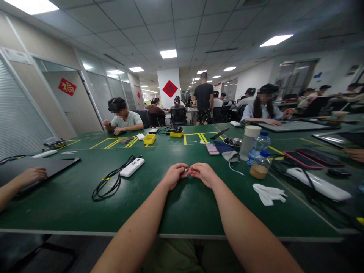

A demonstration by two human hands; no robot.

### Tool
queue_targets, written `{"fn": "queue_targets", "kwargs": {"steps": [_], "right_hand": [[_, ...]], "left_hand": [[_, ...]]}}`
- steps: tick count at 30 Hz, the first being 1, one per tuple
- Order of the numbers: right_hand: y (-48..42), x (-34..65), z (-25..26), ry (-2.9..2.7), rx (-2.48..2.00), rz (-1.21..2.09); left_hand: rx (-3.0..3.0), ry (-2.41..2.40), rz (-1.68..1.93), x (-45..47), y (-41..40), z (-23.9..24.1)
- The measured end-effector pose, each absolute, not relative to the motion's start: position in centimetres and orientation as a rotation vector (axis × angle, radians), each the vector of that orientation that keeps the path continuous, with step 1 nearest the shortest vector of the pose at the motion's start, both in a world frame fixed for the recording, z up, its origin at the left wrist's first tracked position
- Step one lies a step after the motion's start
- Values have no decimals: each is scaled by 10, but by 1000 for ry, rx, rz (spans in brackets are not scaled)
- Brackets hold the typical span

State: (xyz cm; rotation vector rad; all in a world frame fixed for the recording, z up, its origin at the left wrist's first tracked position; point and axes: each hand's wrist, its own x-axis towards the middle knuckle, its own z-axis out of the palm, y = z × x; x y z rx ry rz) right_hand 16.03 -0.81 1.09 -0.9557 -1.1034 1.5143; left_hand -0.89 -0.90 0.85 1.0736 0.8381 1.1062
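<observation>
Green table (71,197) fills the foreground. Left hand (173,175) and right hand (205,174) meet above it, fingertips pinching a tiny part (188,170) lying crosswise between them, its facing too small to tell. To the right, a jar (259,168) holds something brown; farther off is a yellow tray (149,138).

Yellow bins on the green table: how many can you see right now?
2. One yellow bin sits far across the table, left of centre; the second yellow bin is just right of it, holding dark items. Others may be hidden among the far desks.
</observation>
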Motion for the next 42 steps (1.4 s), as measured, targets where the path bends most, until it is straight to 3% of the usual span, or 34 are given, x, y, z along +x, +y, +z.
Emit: {"fn": "queue_targets", "kwargs": {"steps": [42], "right_hand": [[-7,158,7,-1136,-1016,1457]], "left_hand": [[1243,863,1146,-8,-10,4]]}}
